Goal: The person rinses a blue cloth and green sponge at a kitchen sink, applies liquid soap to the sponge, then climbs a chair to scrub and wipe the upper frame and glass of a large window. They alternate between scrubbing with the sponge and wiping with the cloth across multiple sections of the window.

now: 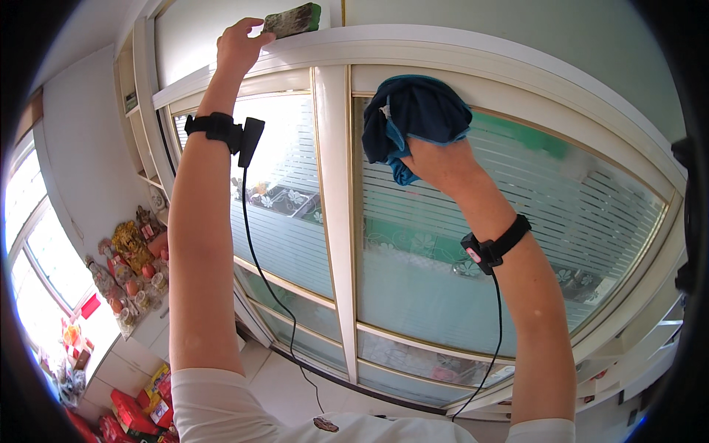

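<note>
Both of my arms reach up toward a sliding door with white frames. My left hand (241, 47) is at the top ledge (376, 41), its thumb and fingers at the near end of a rough, mottled block (292, 21) that is green at one end and looks like stone. My right hand (440, 163) is wrapped in a dark blue cloth (418, 108) with lighter blue edging. The cloth covers most of its fingers and lies over the upper frame and glass of the right door panel (426, 299). Whether it presses on the glass I cannot tell.
Black straps with small devices and trailing cables sit on my left forearm (213, 133) and right forearm (498, 241). Figurines (130, 243) crowd a cabinet at left, beside a window (52, 249). Red packages (133, 412) lie below. The left door panel (277, 221) has striped, flowered glass.
</note>
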Action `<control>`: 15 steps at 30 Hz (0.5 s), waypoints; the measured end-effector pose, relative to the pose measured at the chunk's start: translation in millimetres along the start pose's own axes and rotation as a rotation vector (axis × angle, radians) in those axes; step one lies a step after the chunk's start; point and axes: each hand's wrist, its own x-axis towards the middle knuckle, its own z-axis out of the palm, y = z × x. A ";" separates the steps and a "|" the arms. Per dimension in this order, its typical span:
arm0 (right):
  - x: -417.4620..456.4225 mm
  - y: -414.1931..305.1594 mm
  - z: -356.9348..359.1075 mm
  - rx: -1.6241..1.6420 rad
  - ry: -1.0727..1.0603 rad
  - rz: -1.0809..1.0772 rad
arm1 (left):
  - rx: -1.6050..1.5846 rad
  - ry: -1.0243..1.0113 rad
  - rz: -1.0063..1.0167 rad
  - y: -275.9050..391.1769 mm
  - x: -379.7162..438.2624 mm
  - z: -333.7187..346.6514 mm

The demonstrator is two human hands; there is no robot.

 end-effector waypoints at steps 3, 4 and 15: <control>0.9 0.1 -5.5 0.024 0.007 0.031 | 0.036 0.132 -0.039 3.4 -6.0 -6.0; -0.2 0.3 -7.1 0.018 0.015 0.033 | -0.067 0.145 -0.064 7.7 -13.7 -11.0; 51.3 -12.9 52.7 -0.105 0.345 -0.058 | -0.758 -0.104 -0.384 159.0 -299.1 -111.7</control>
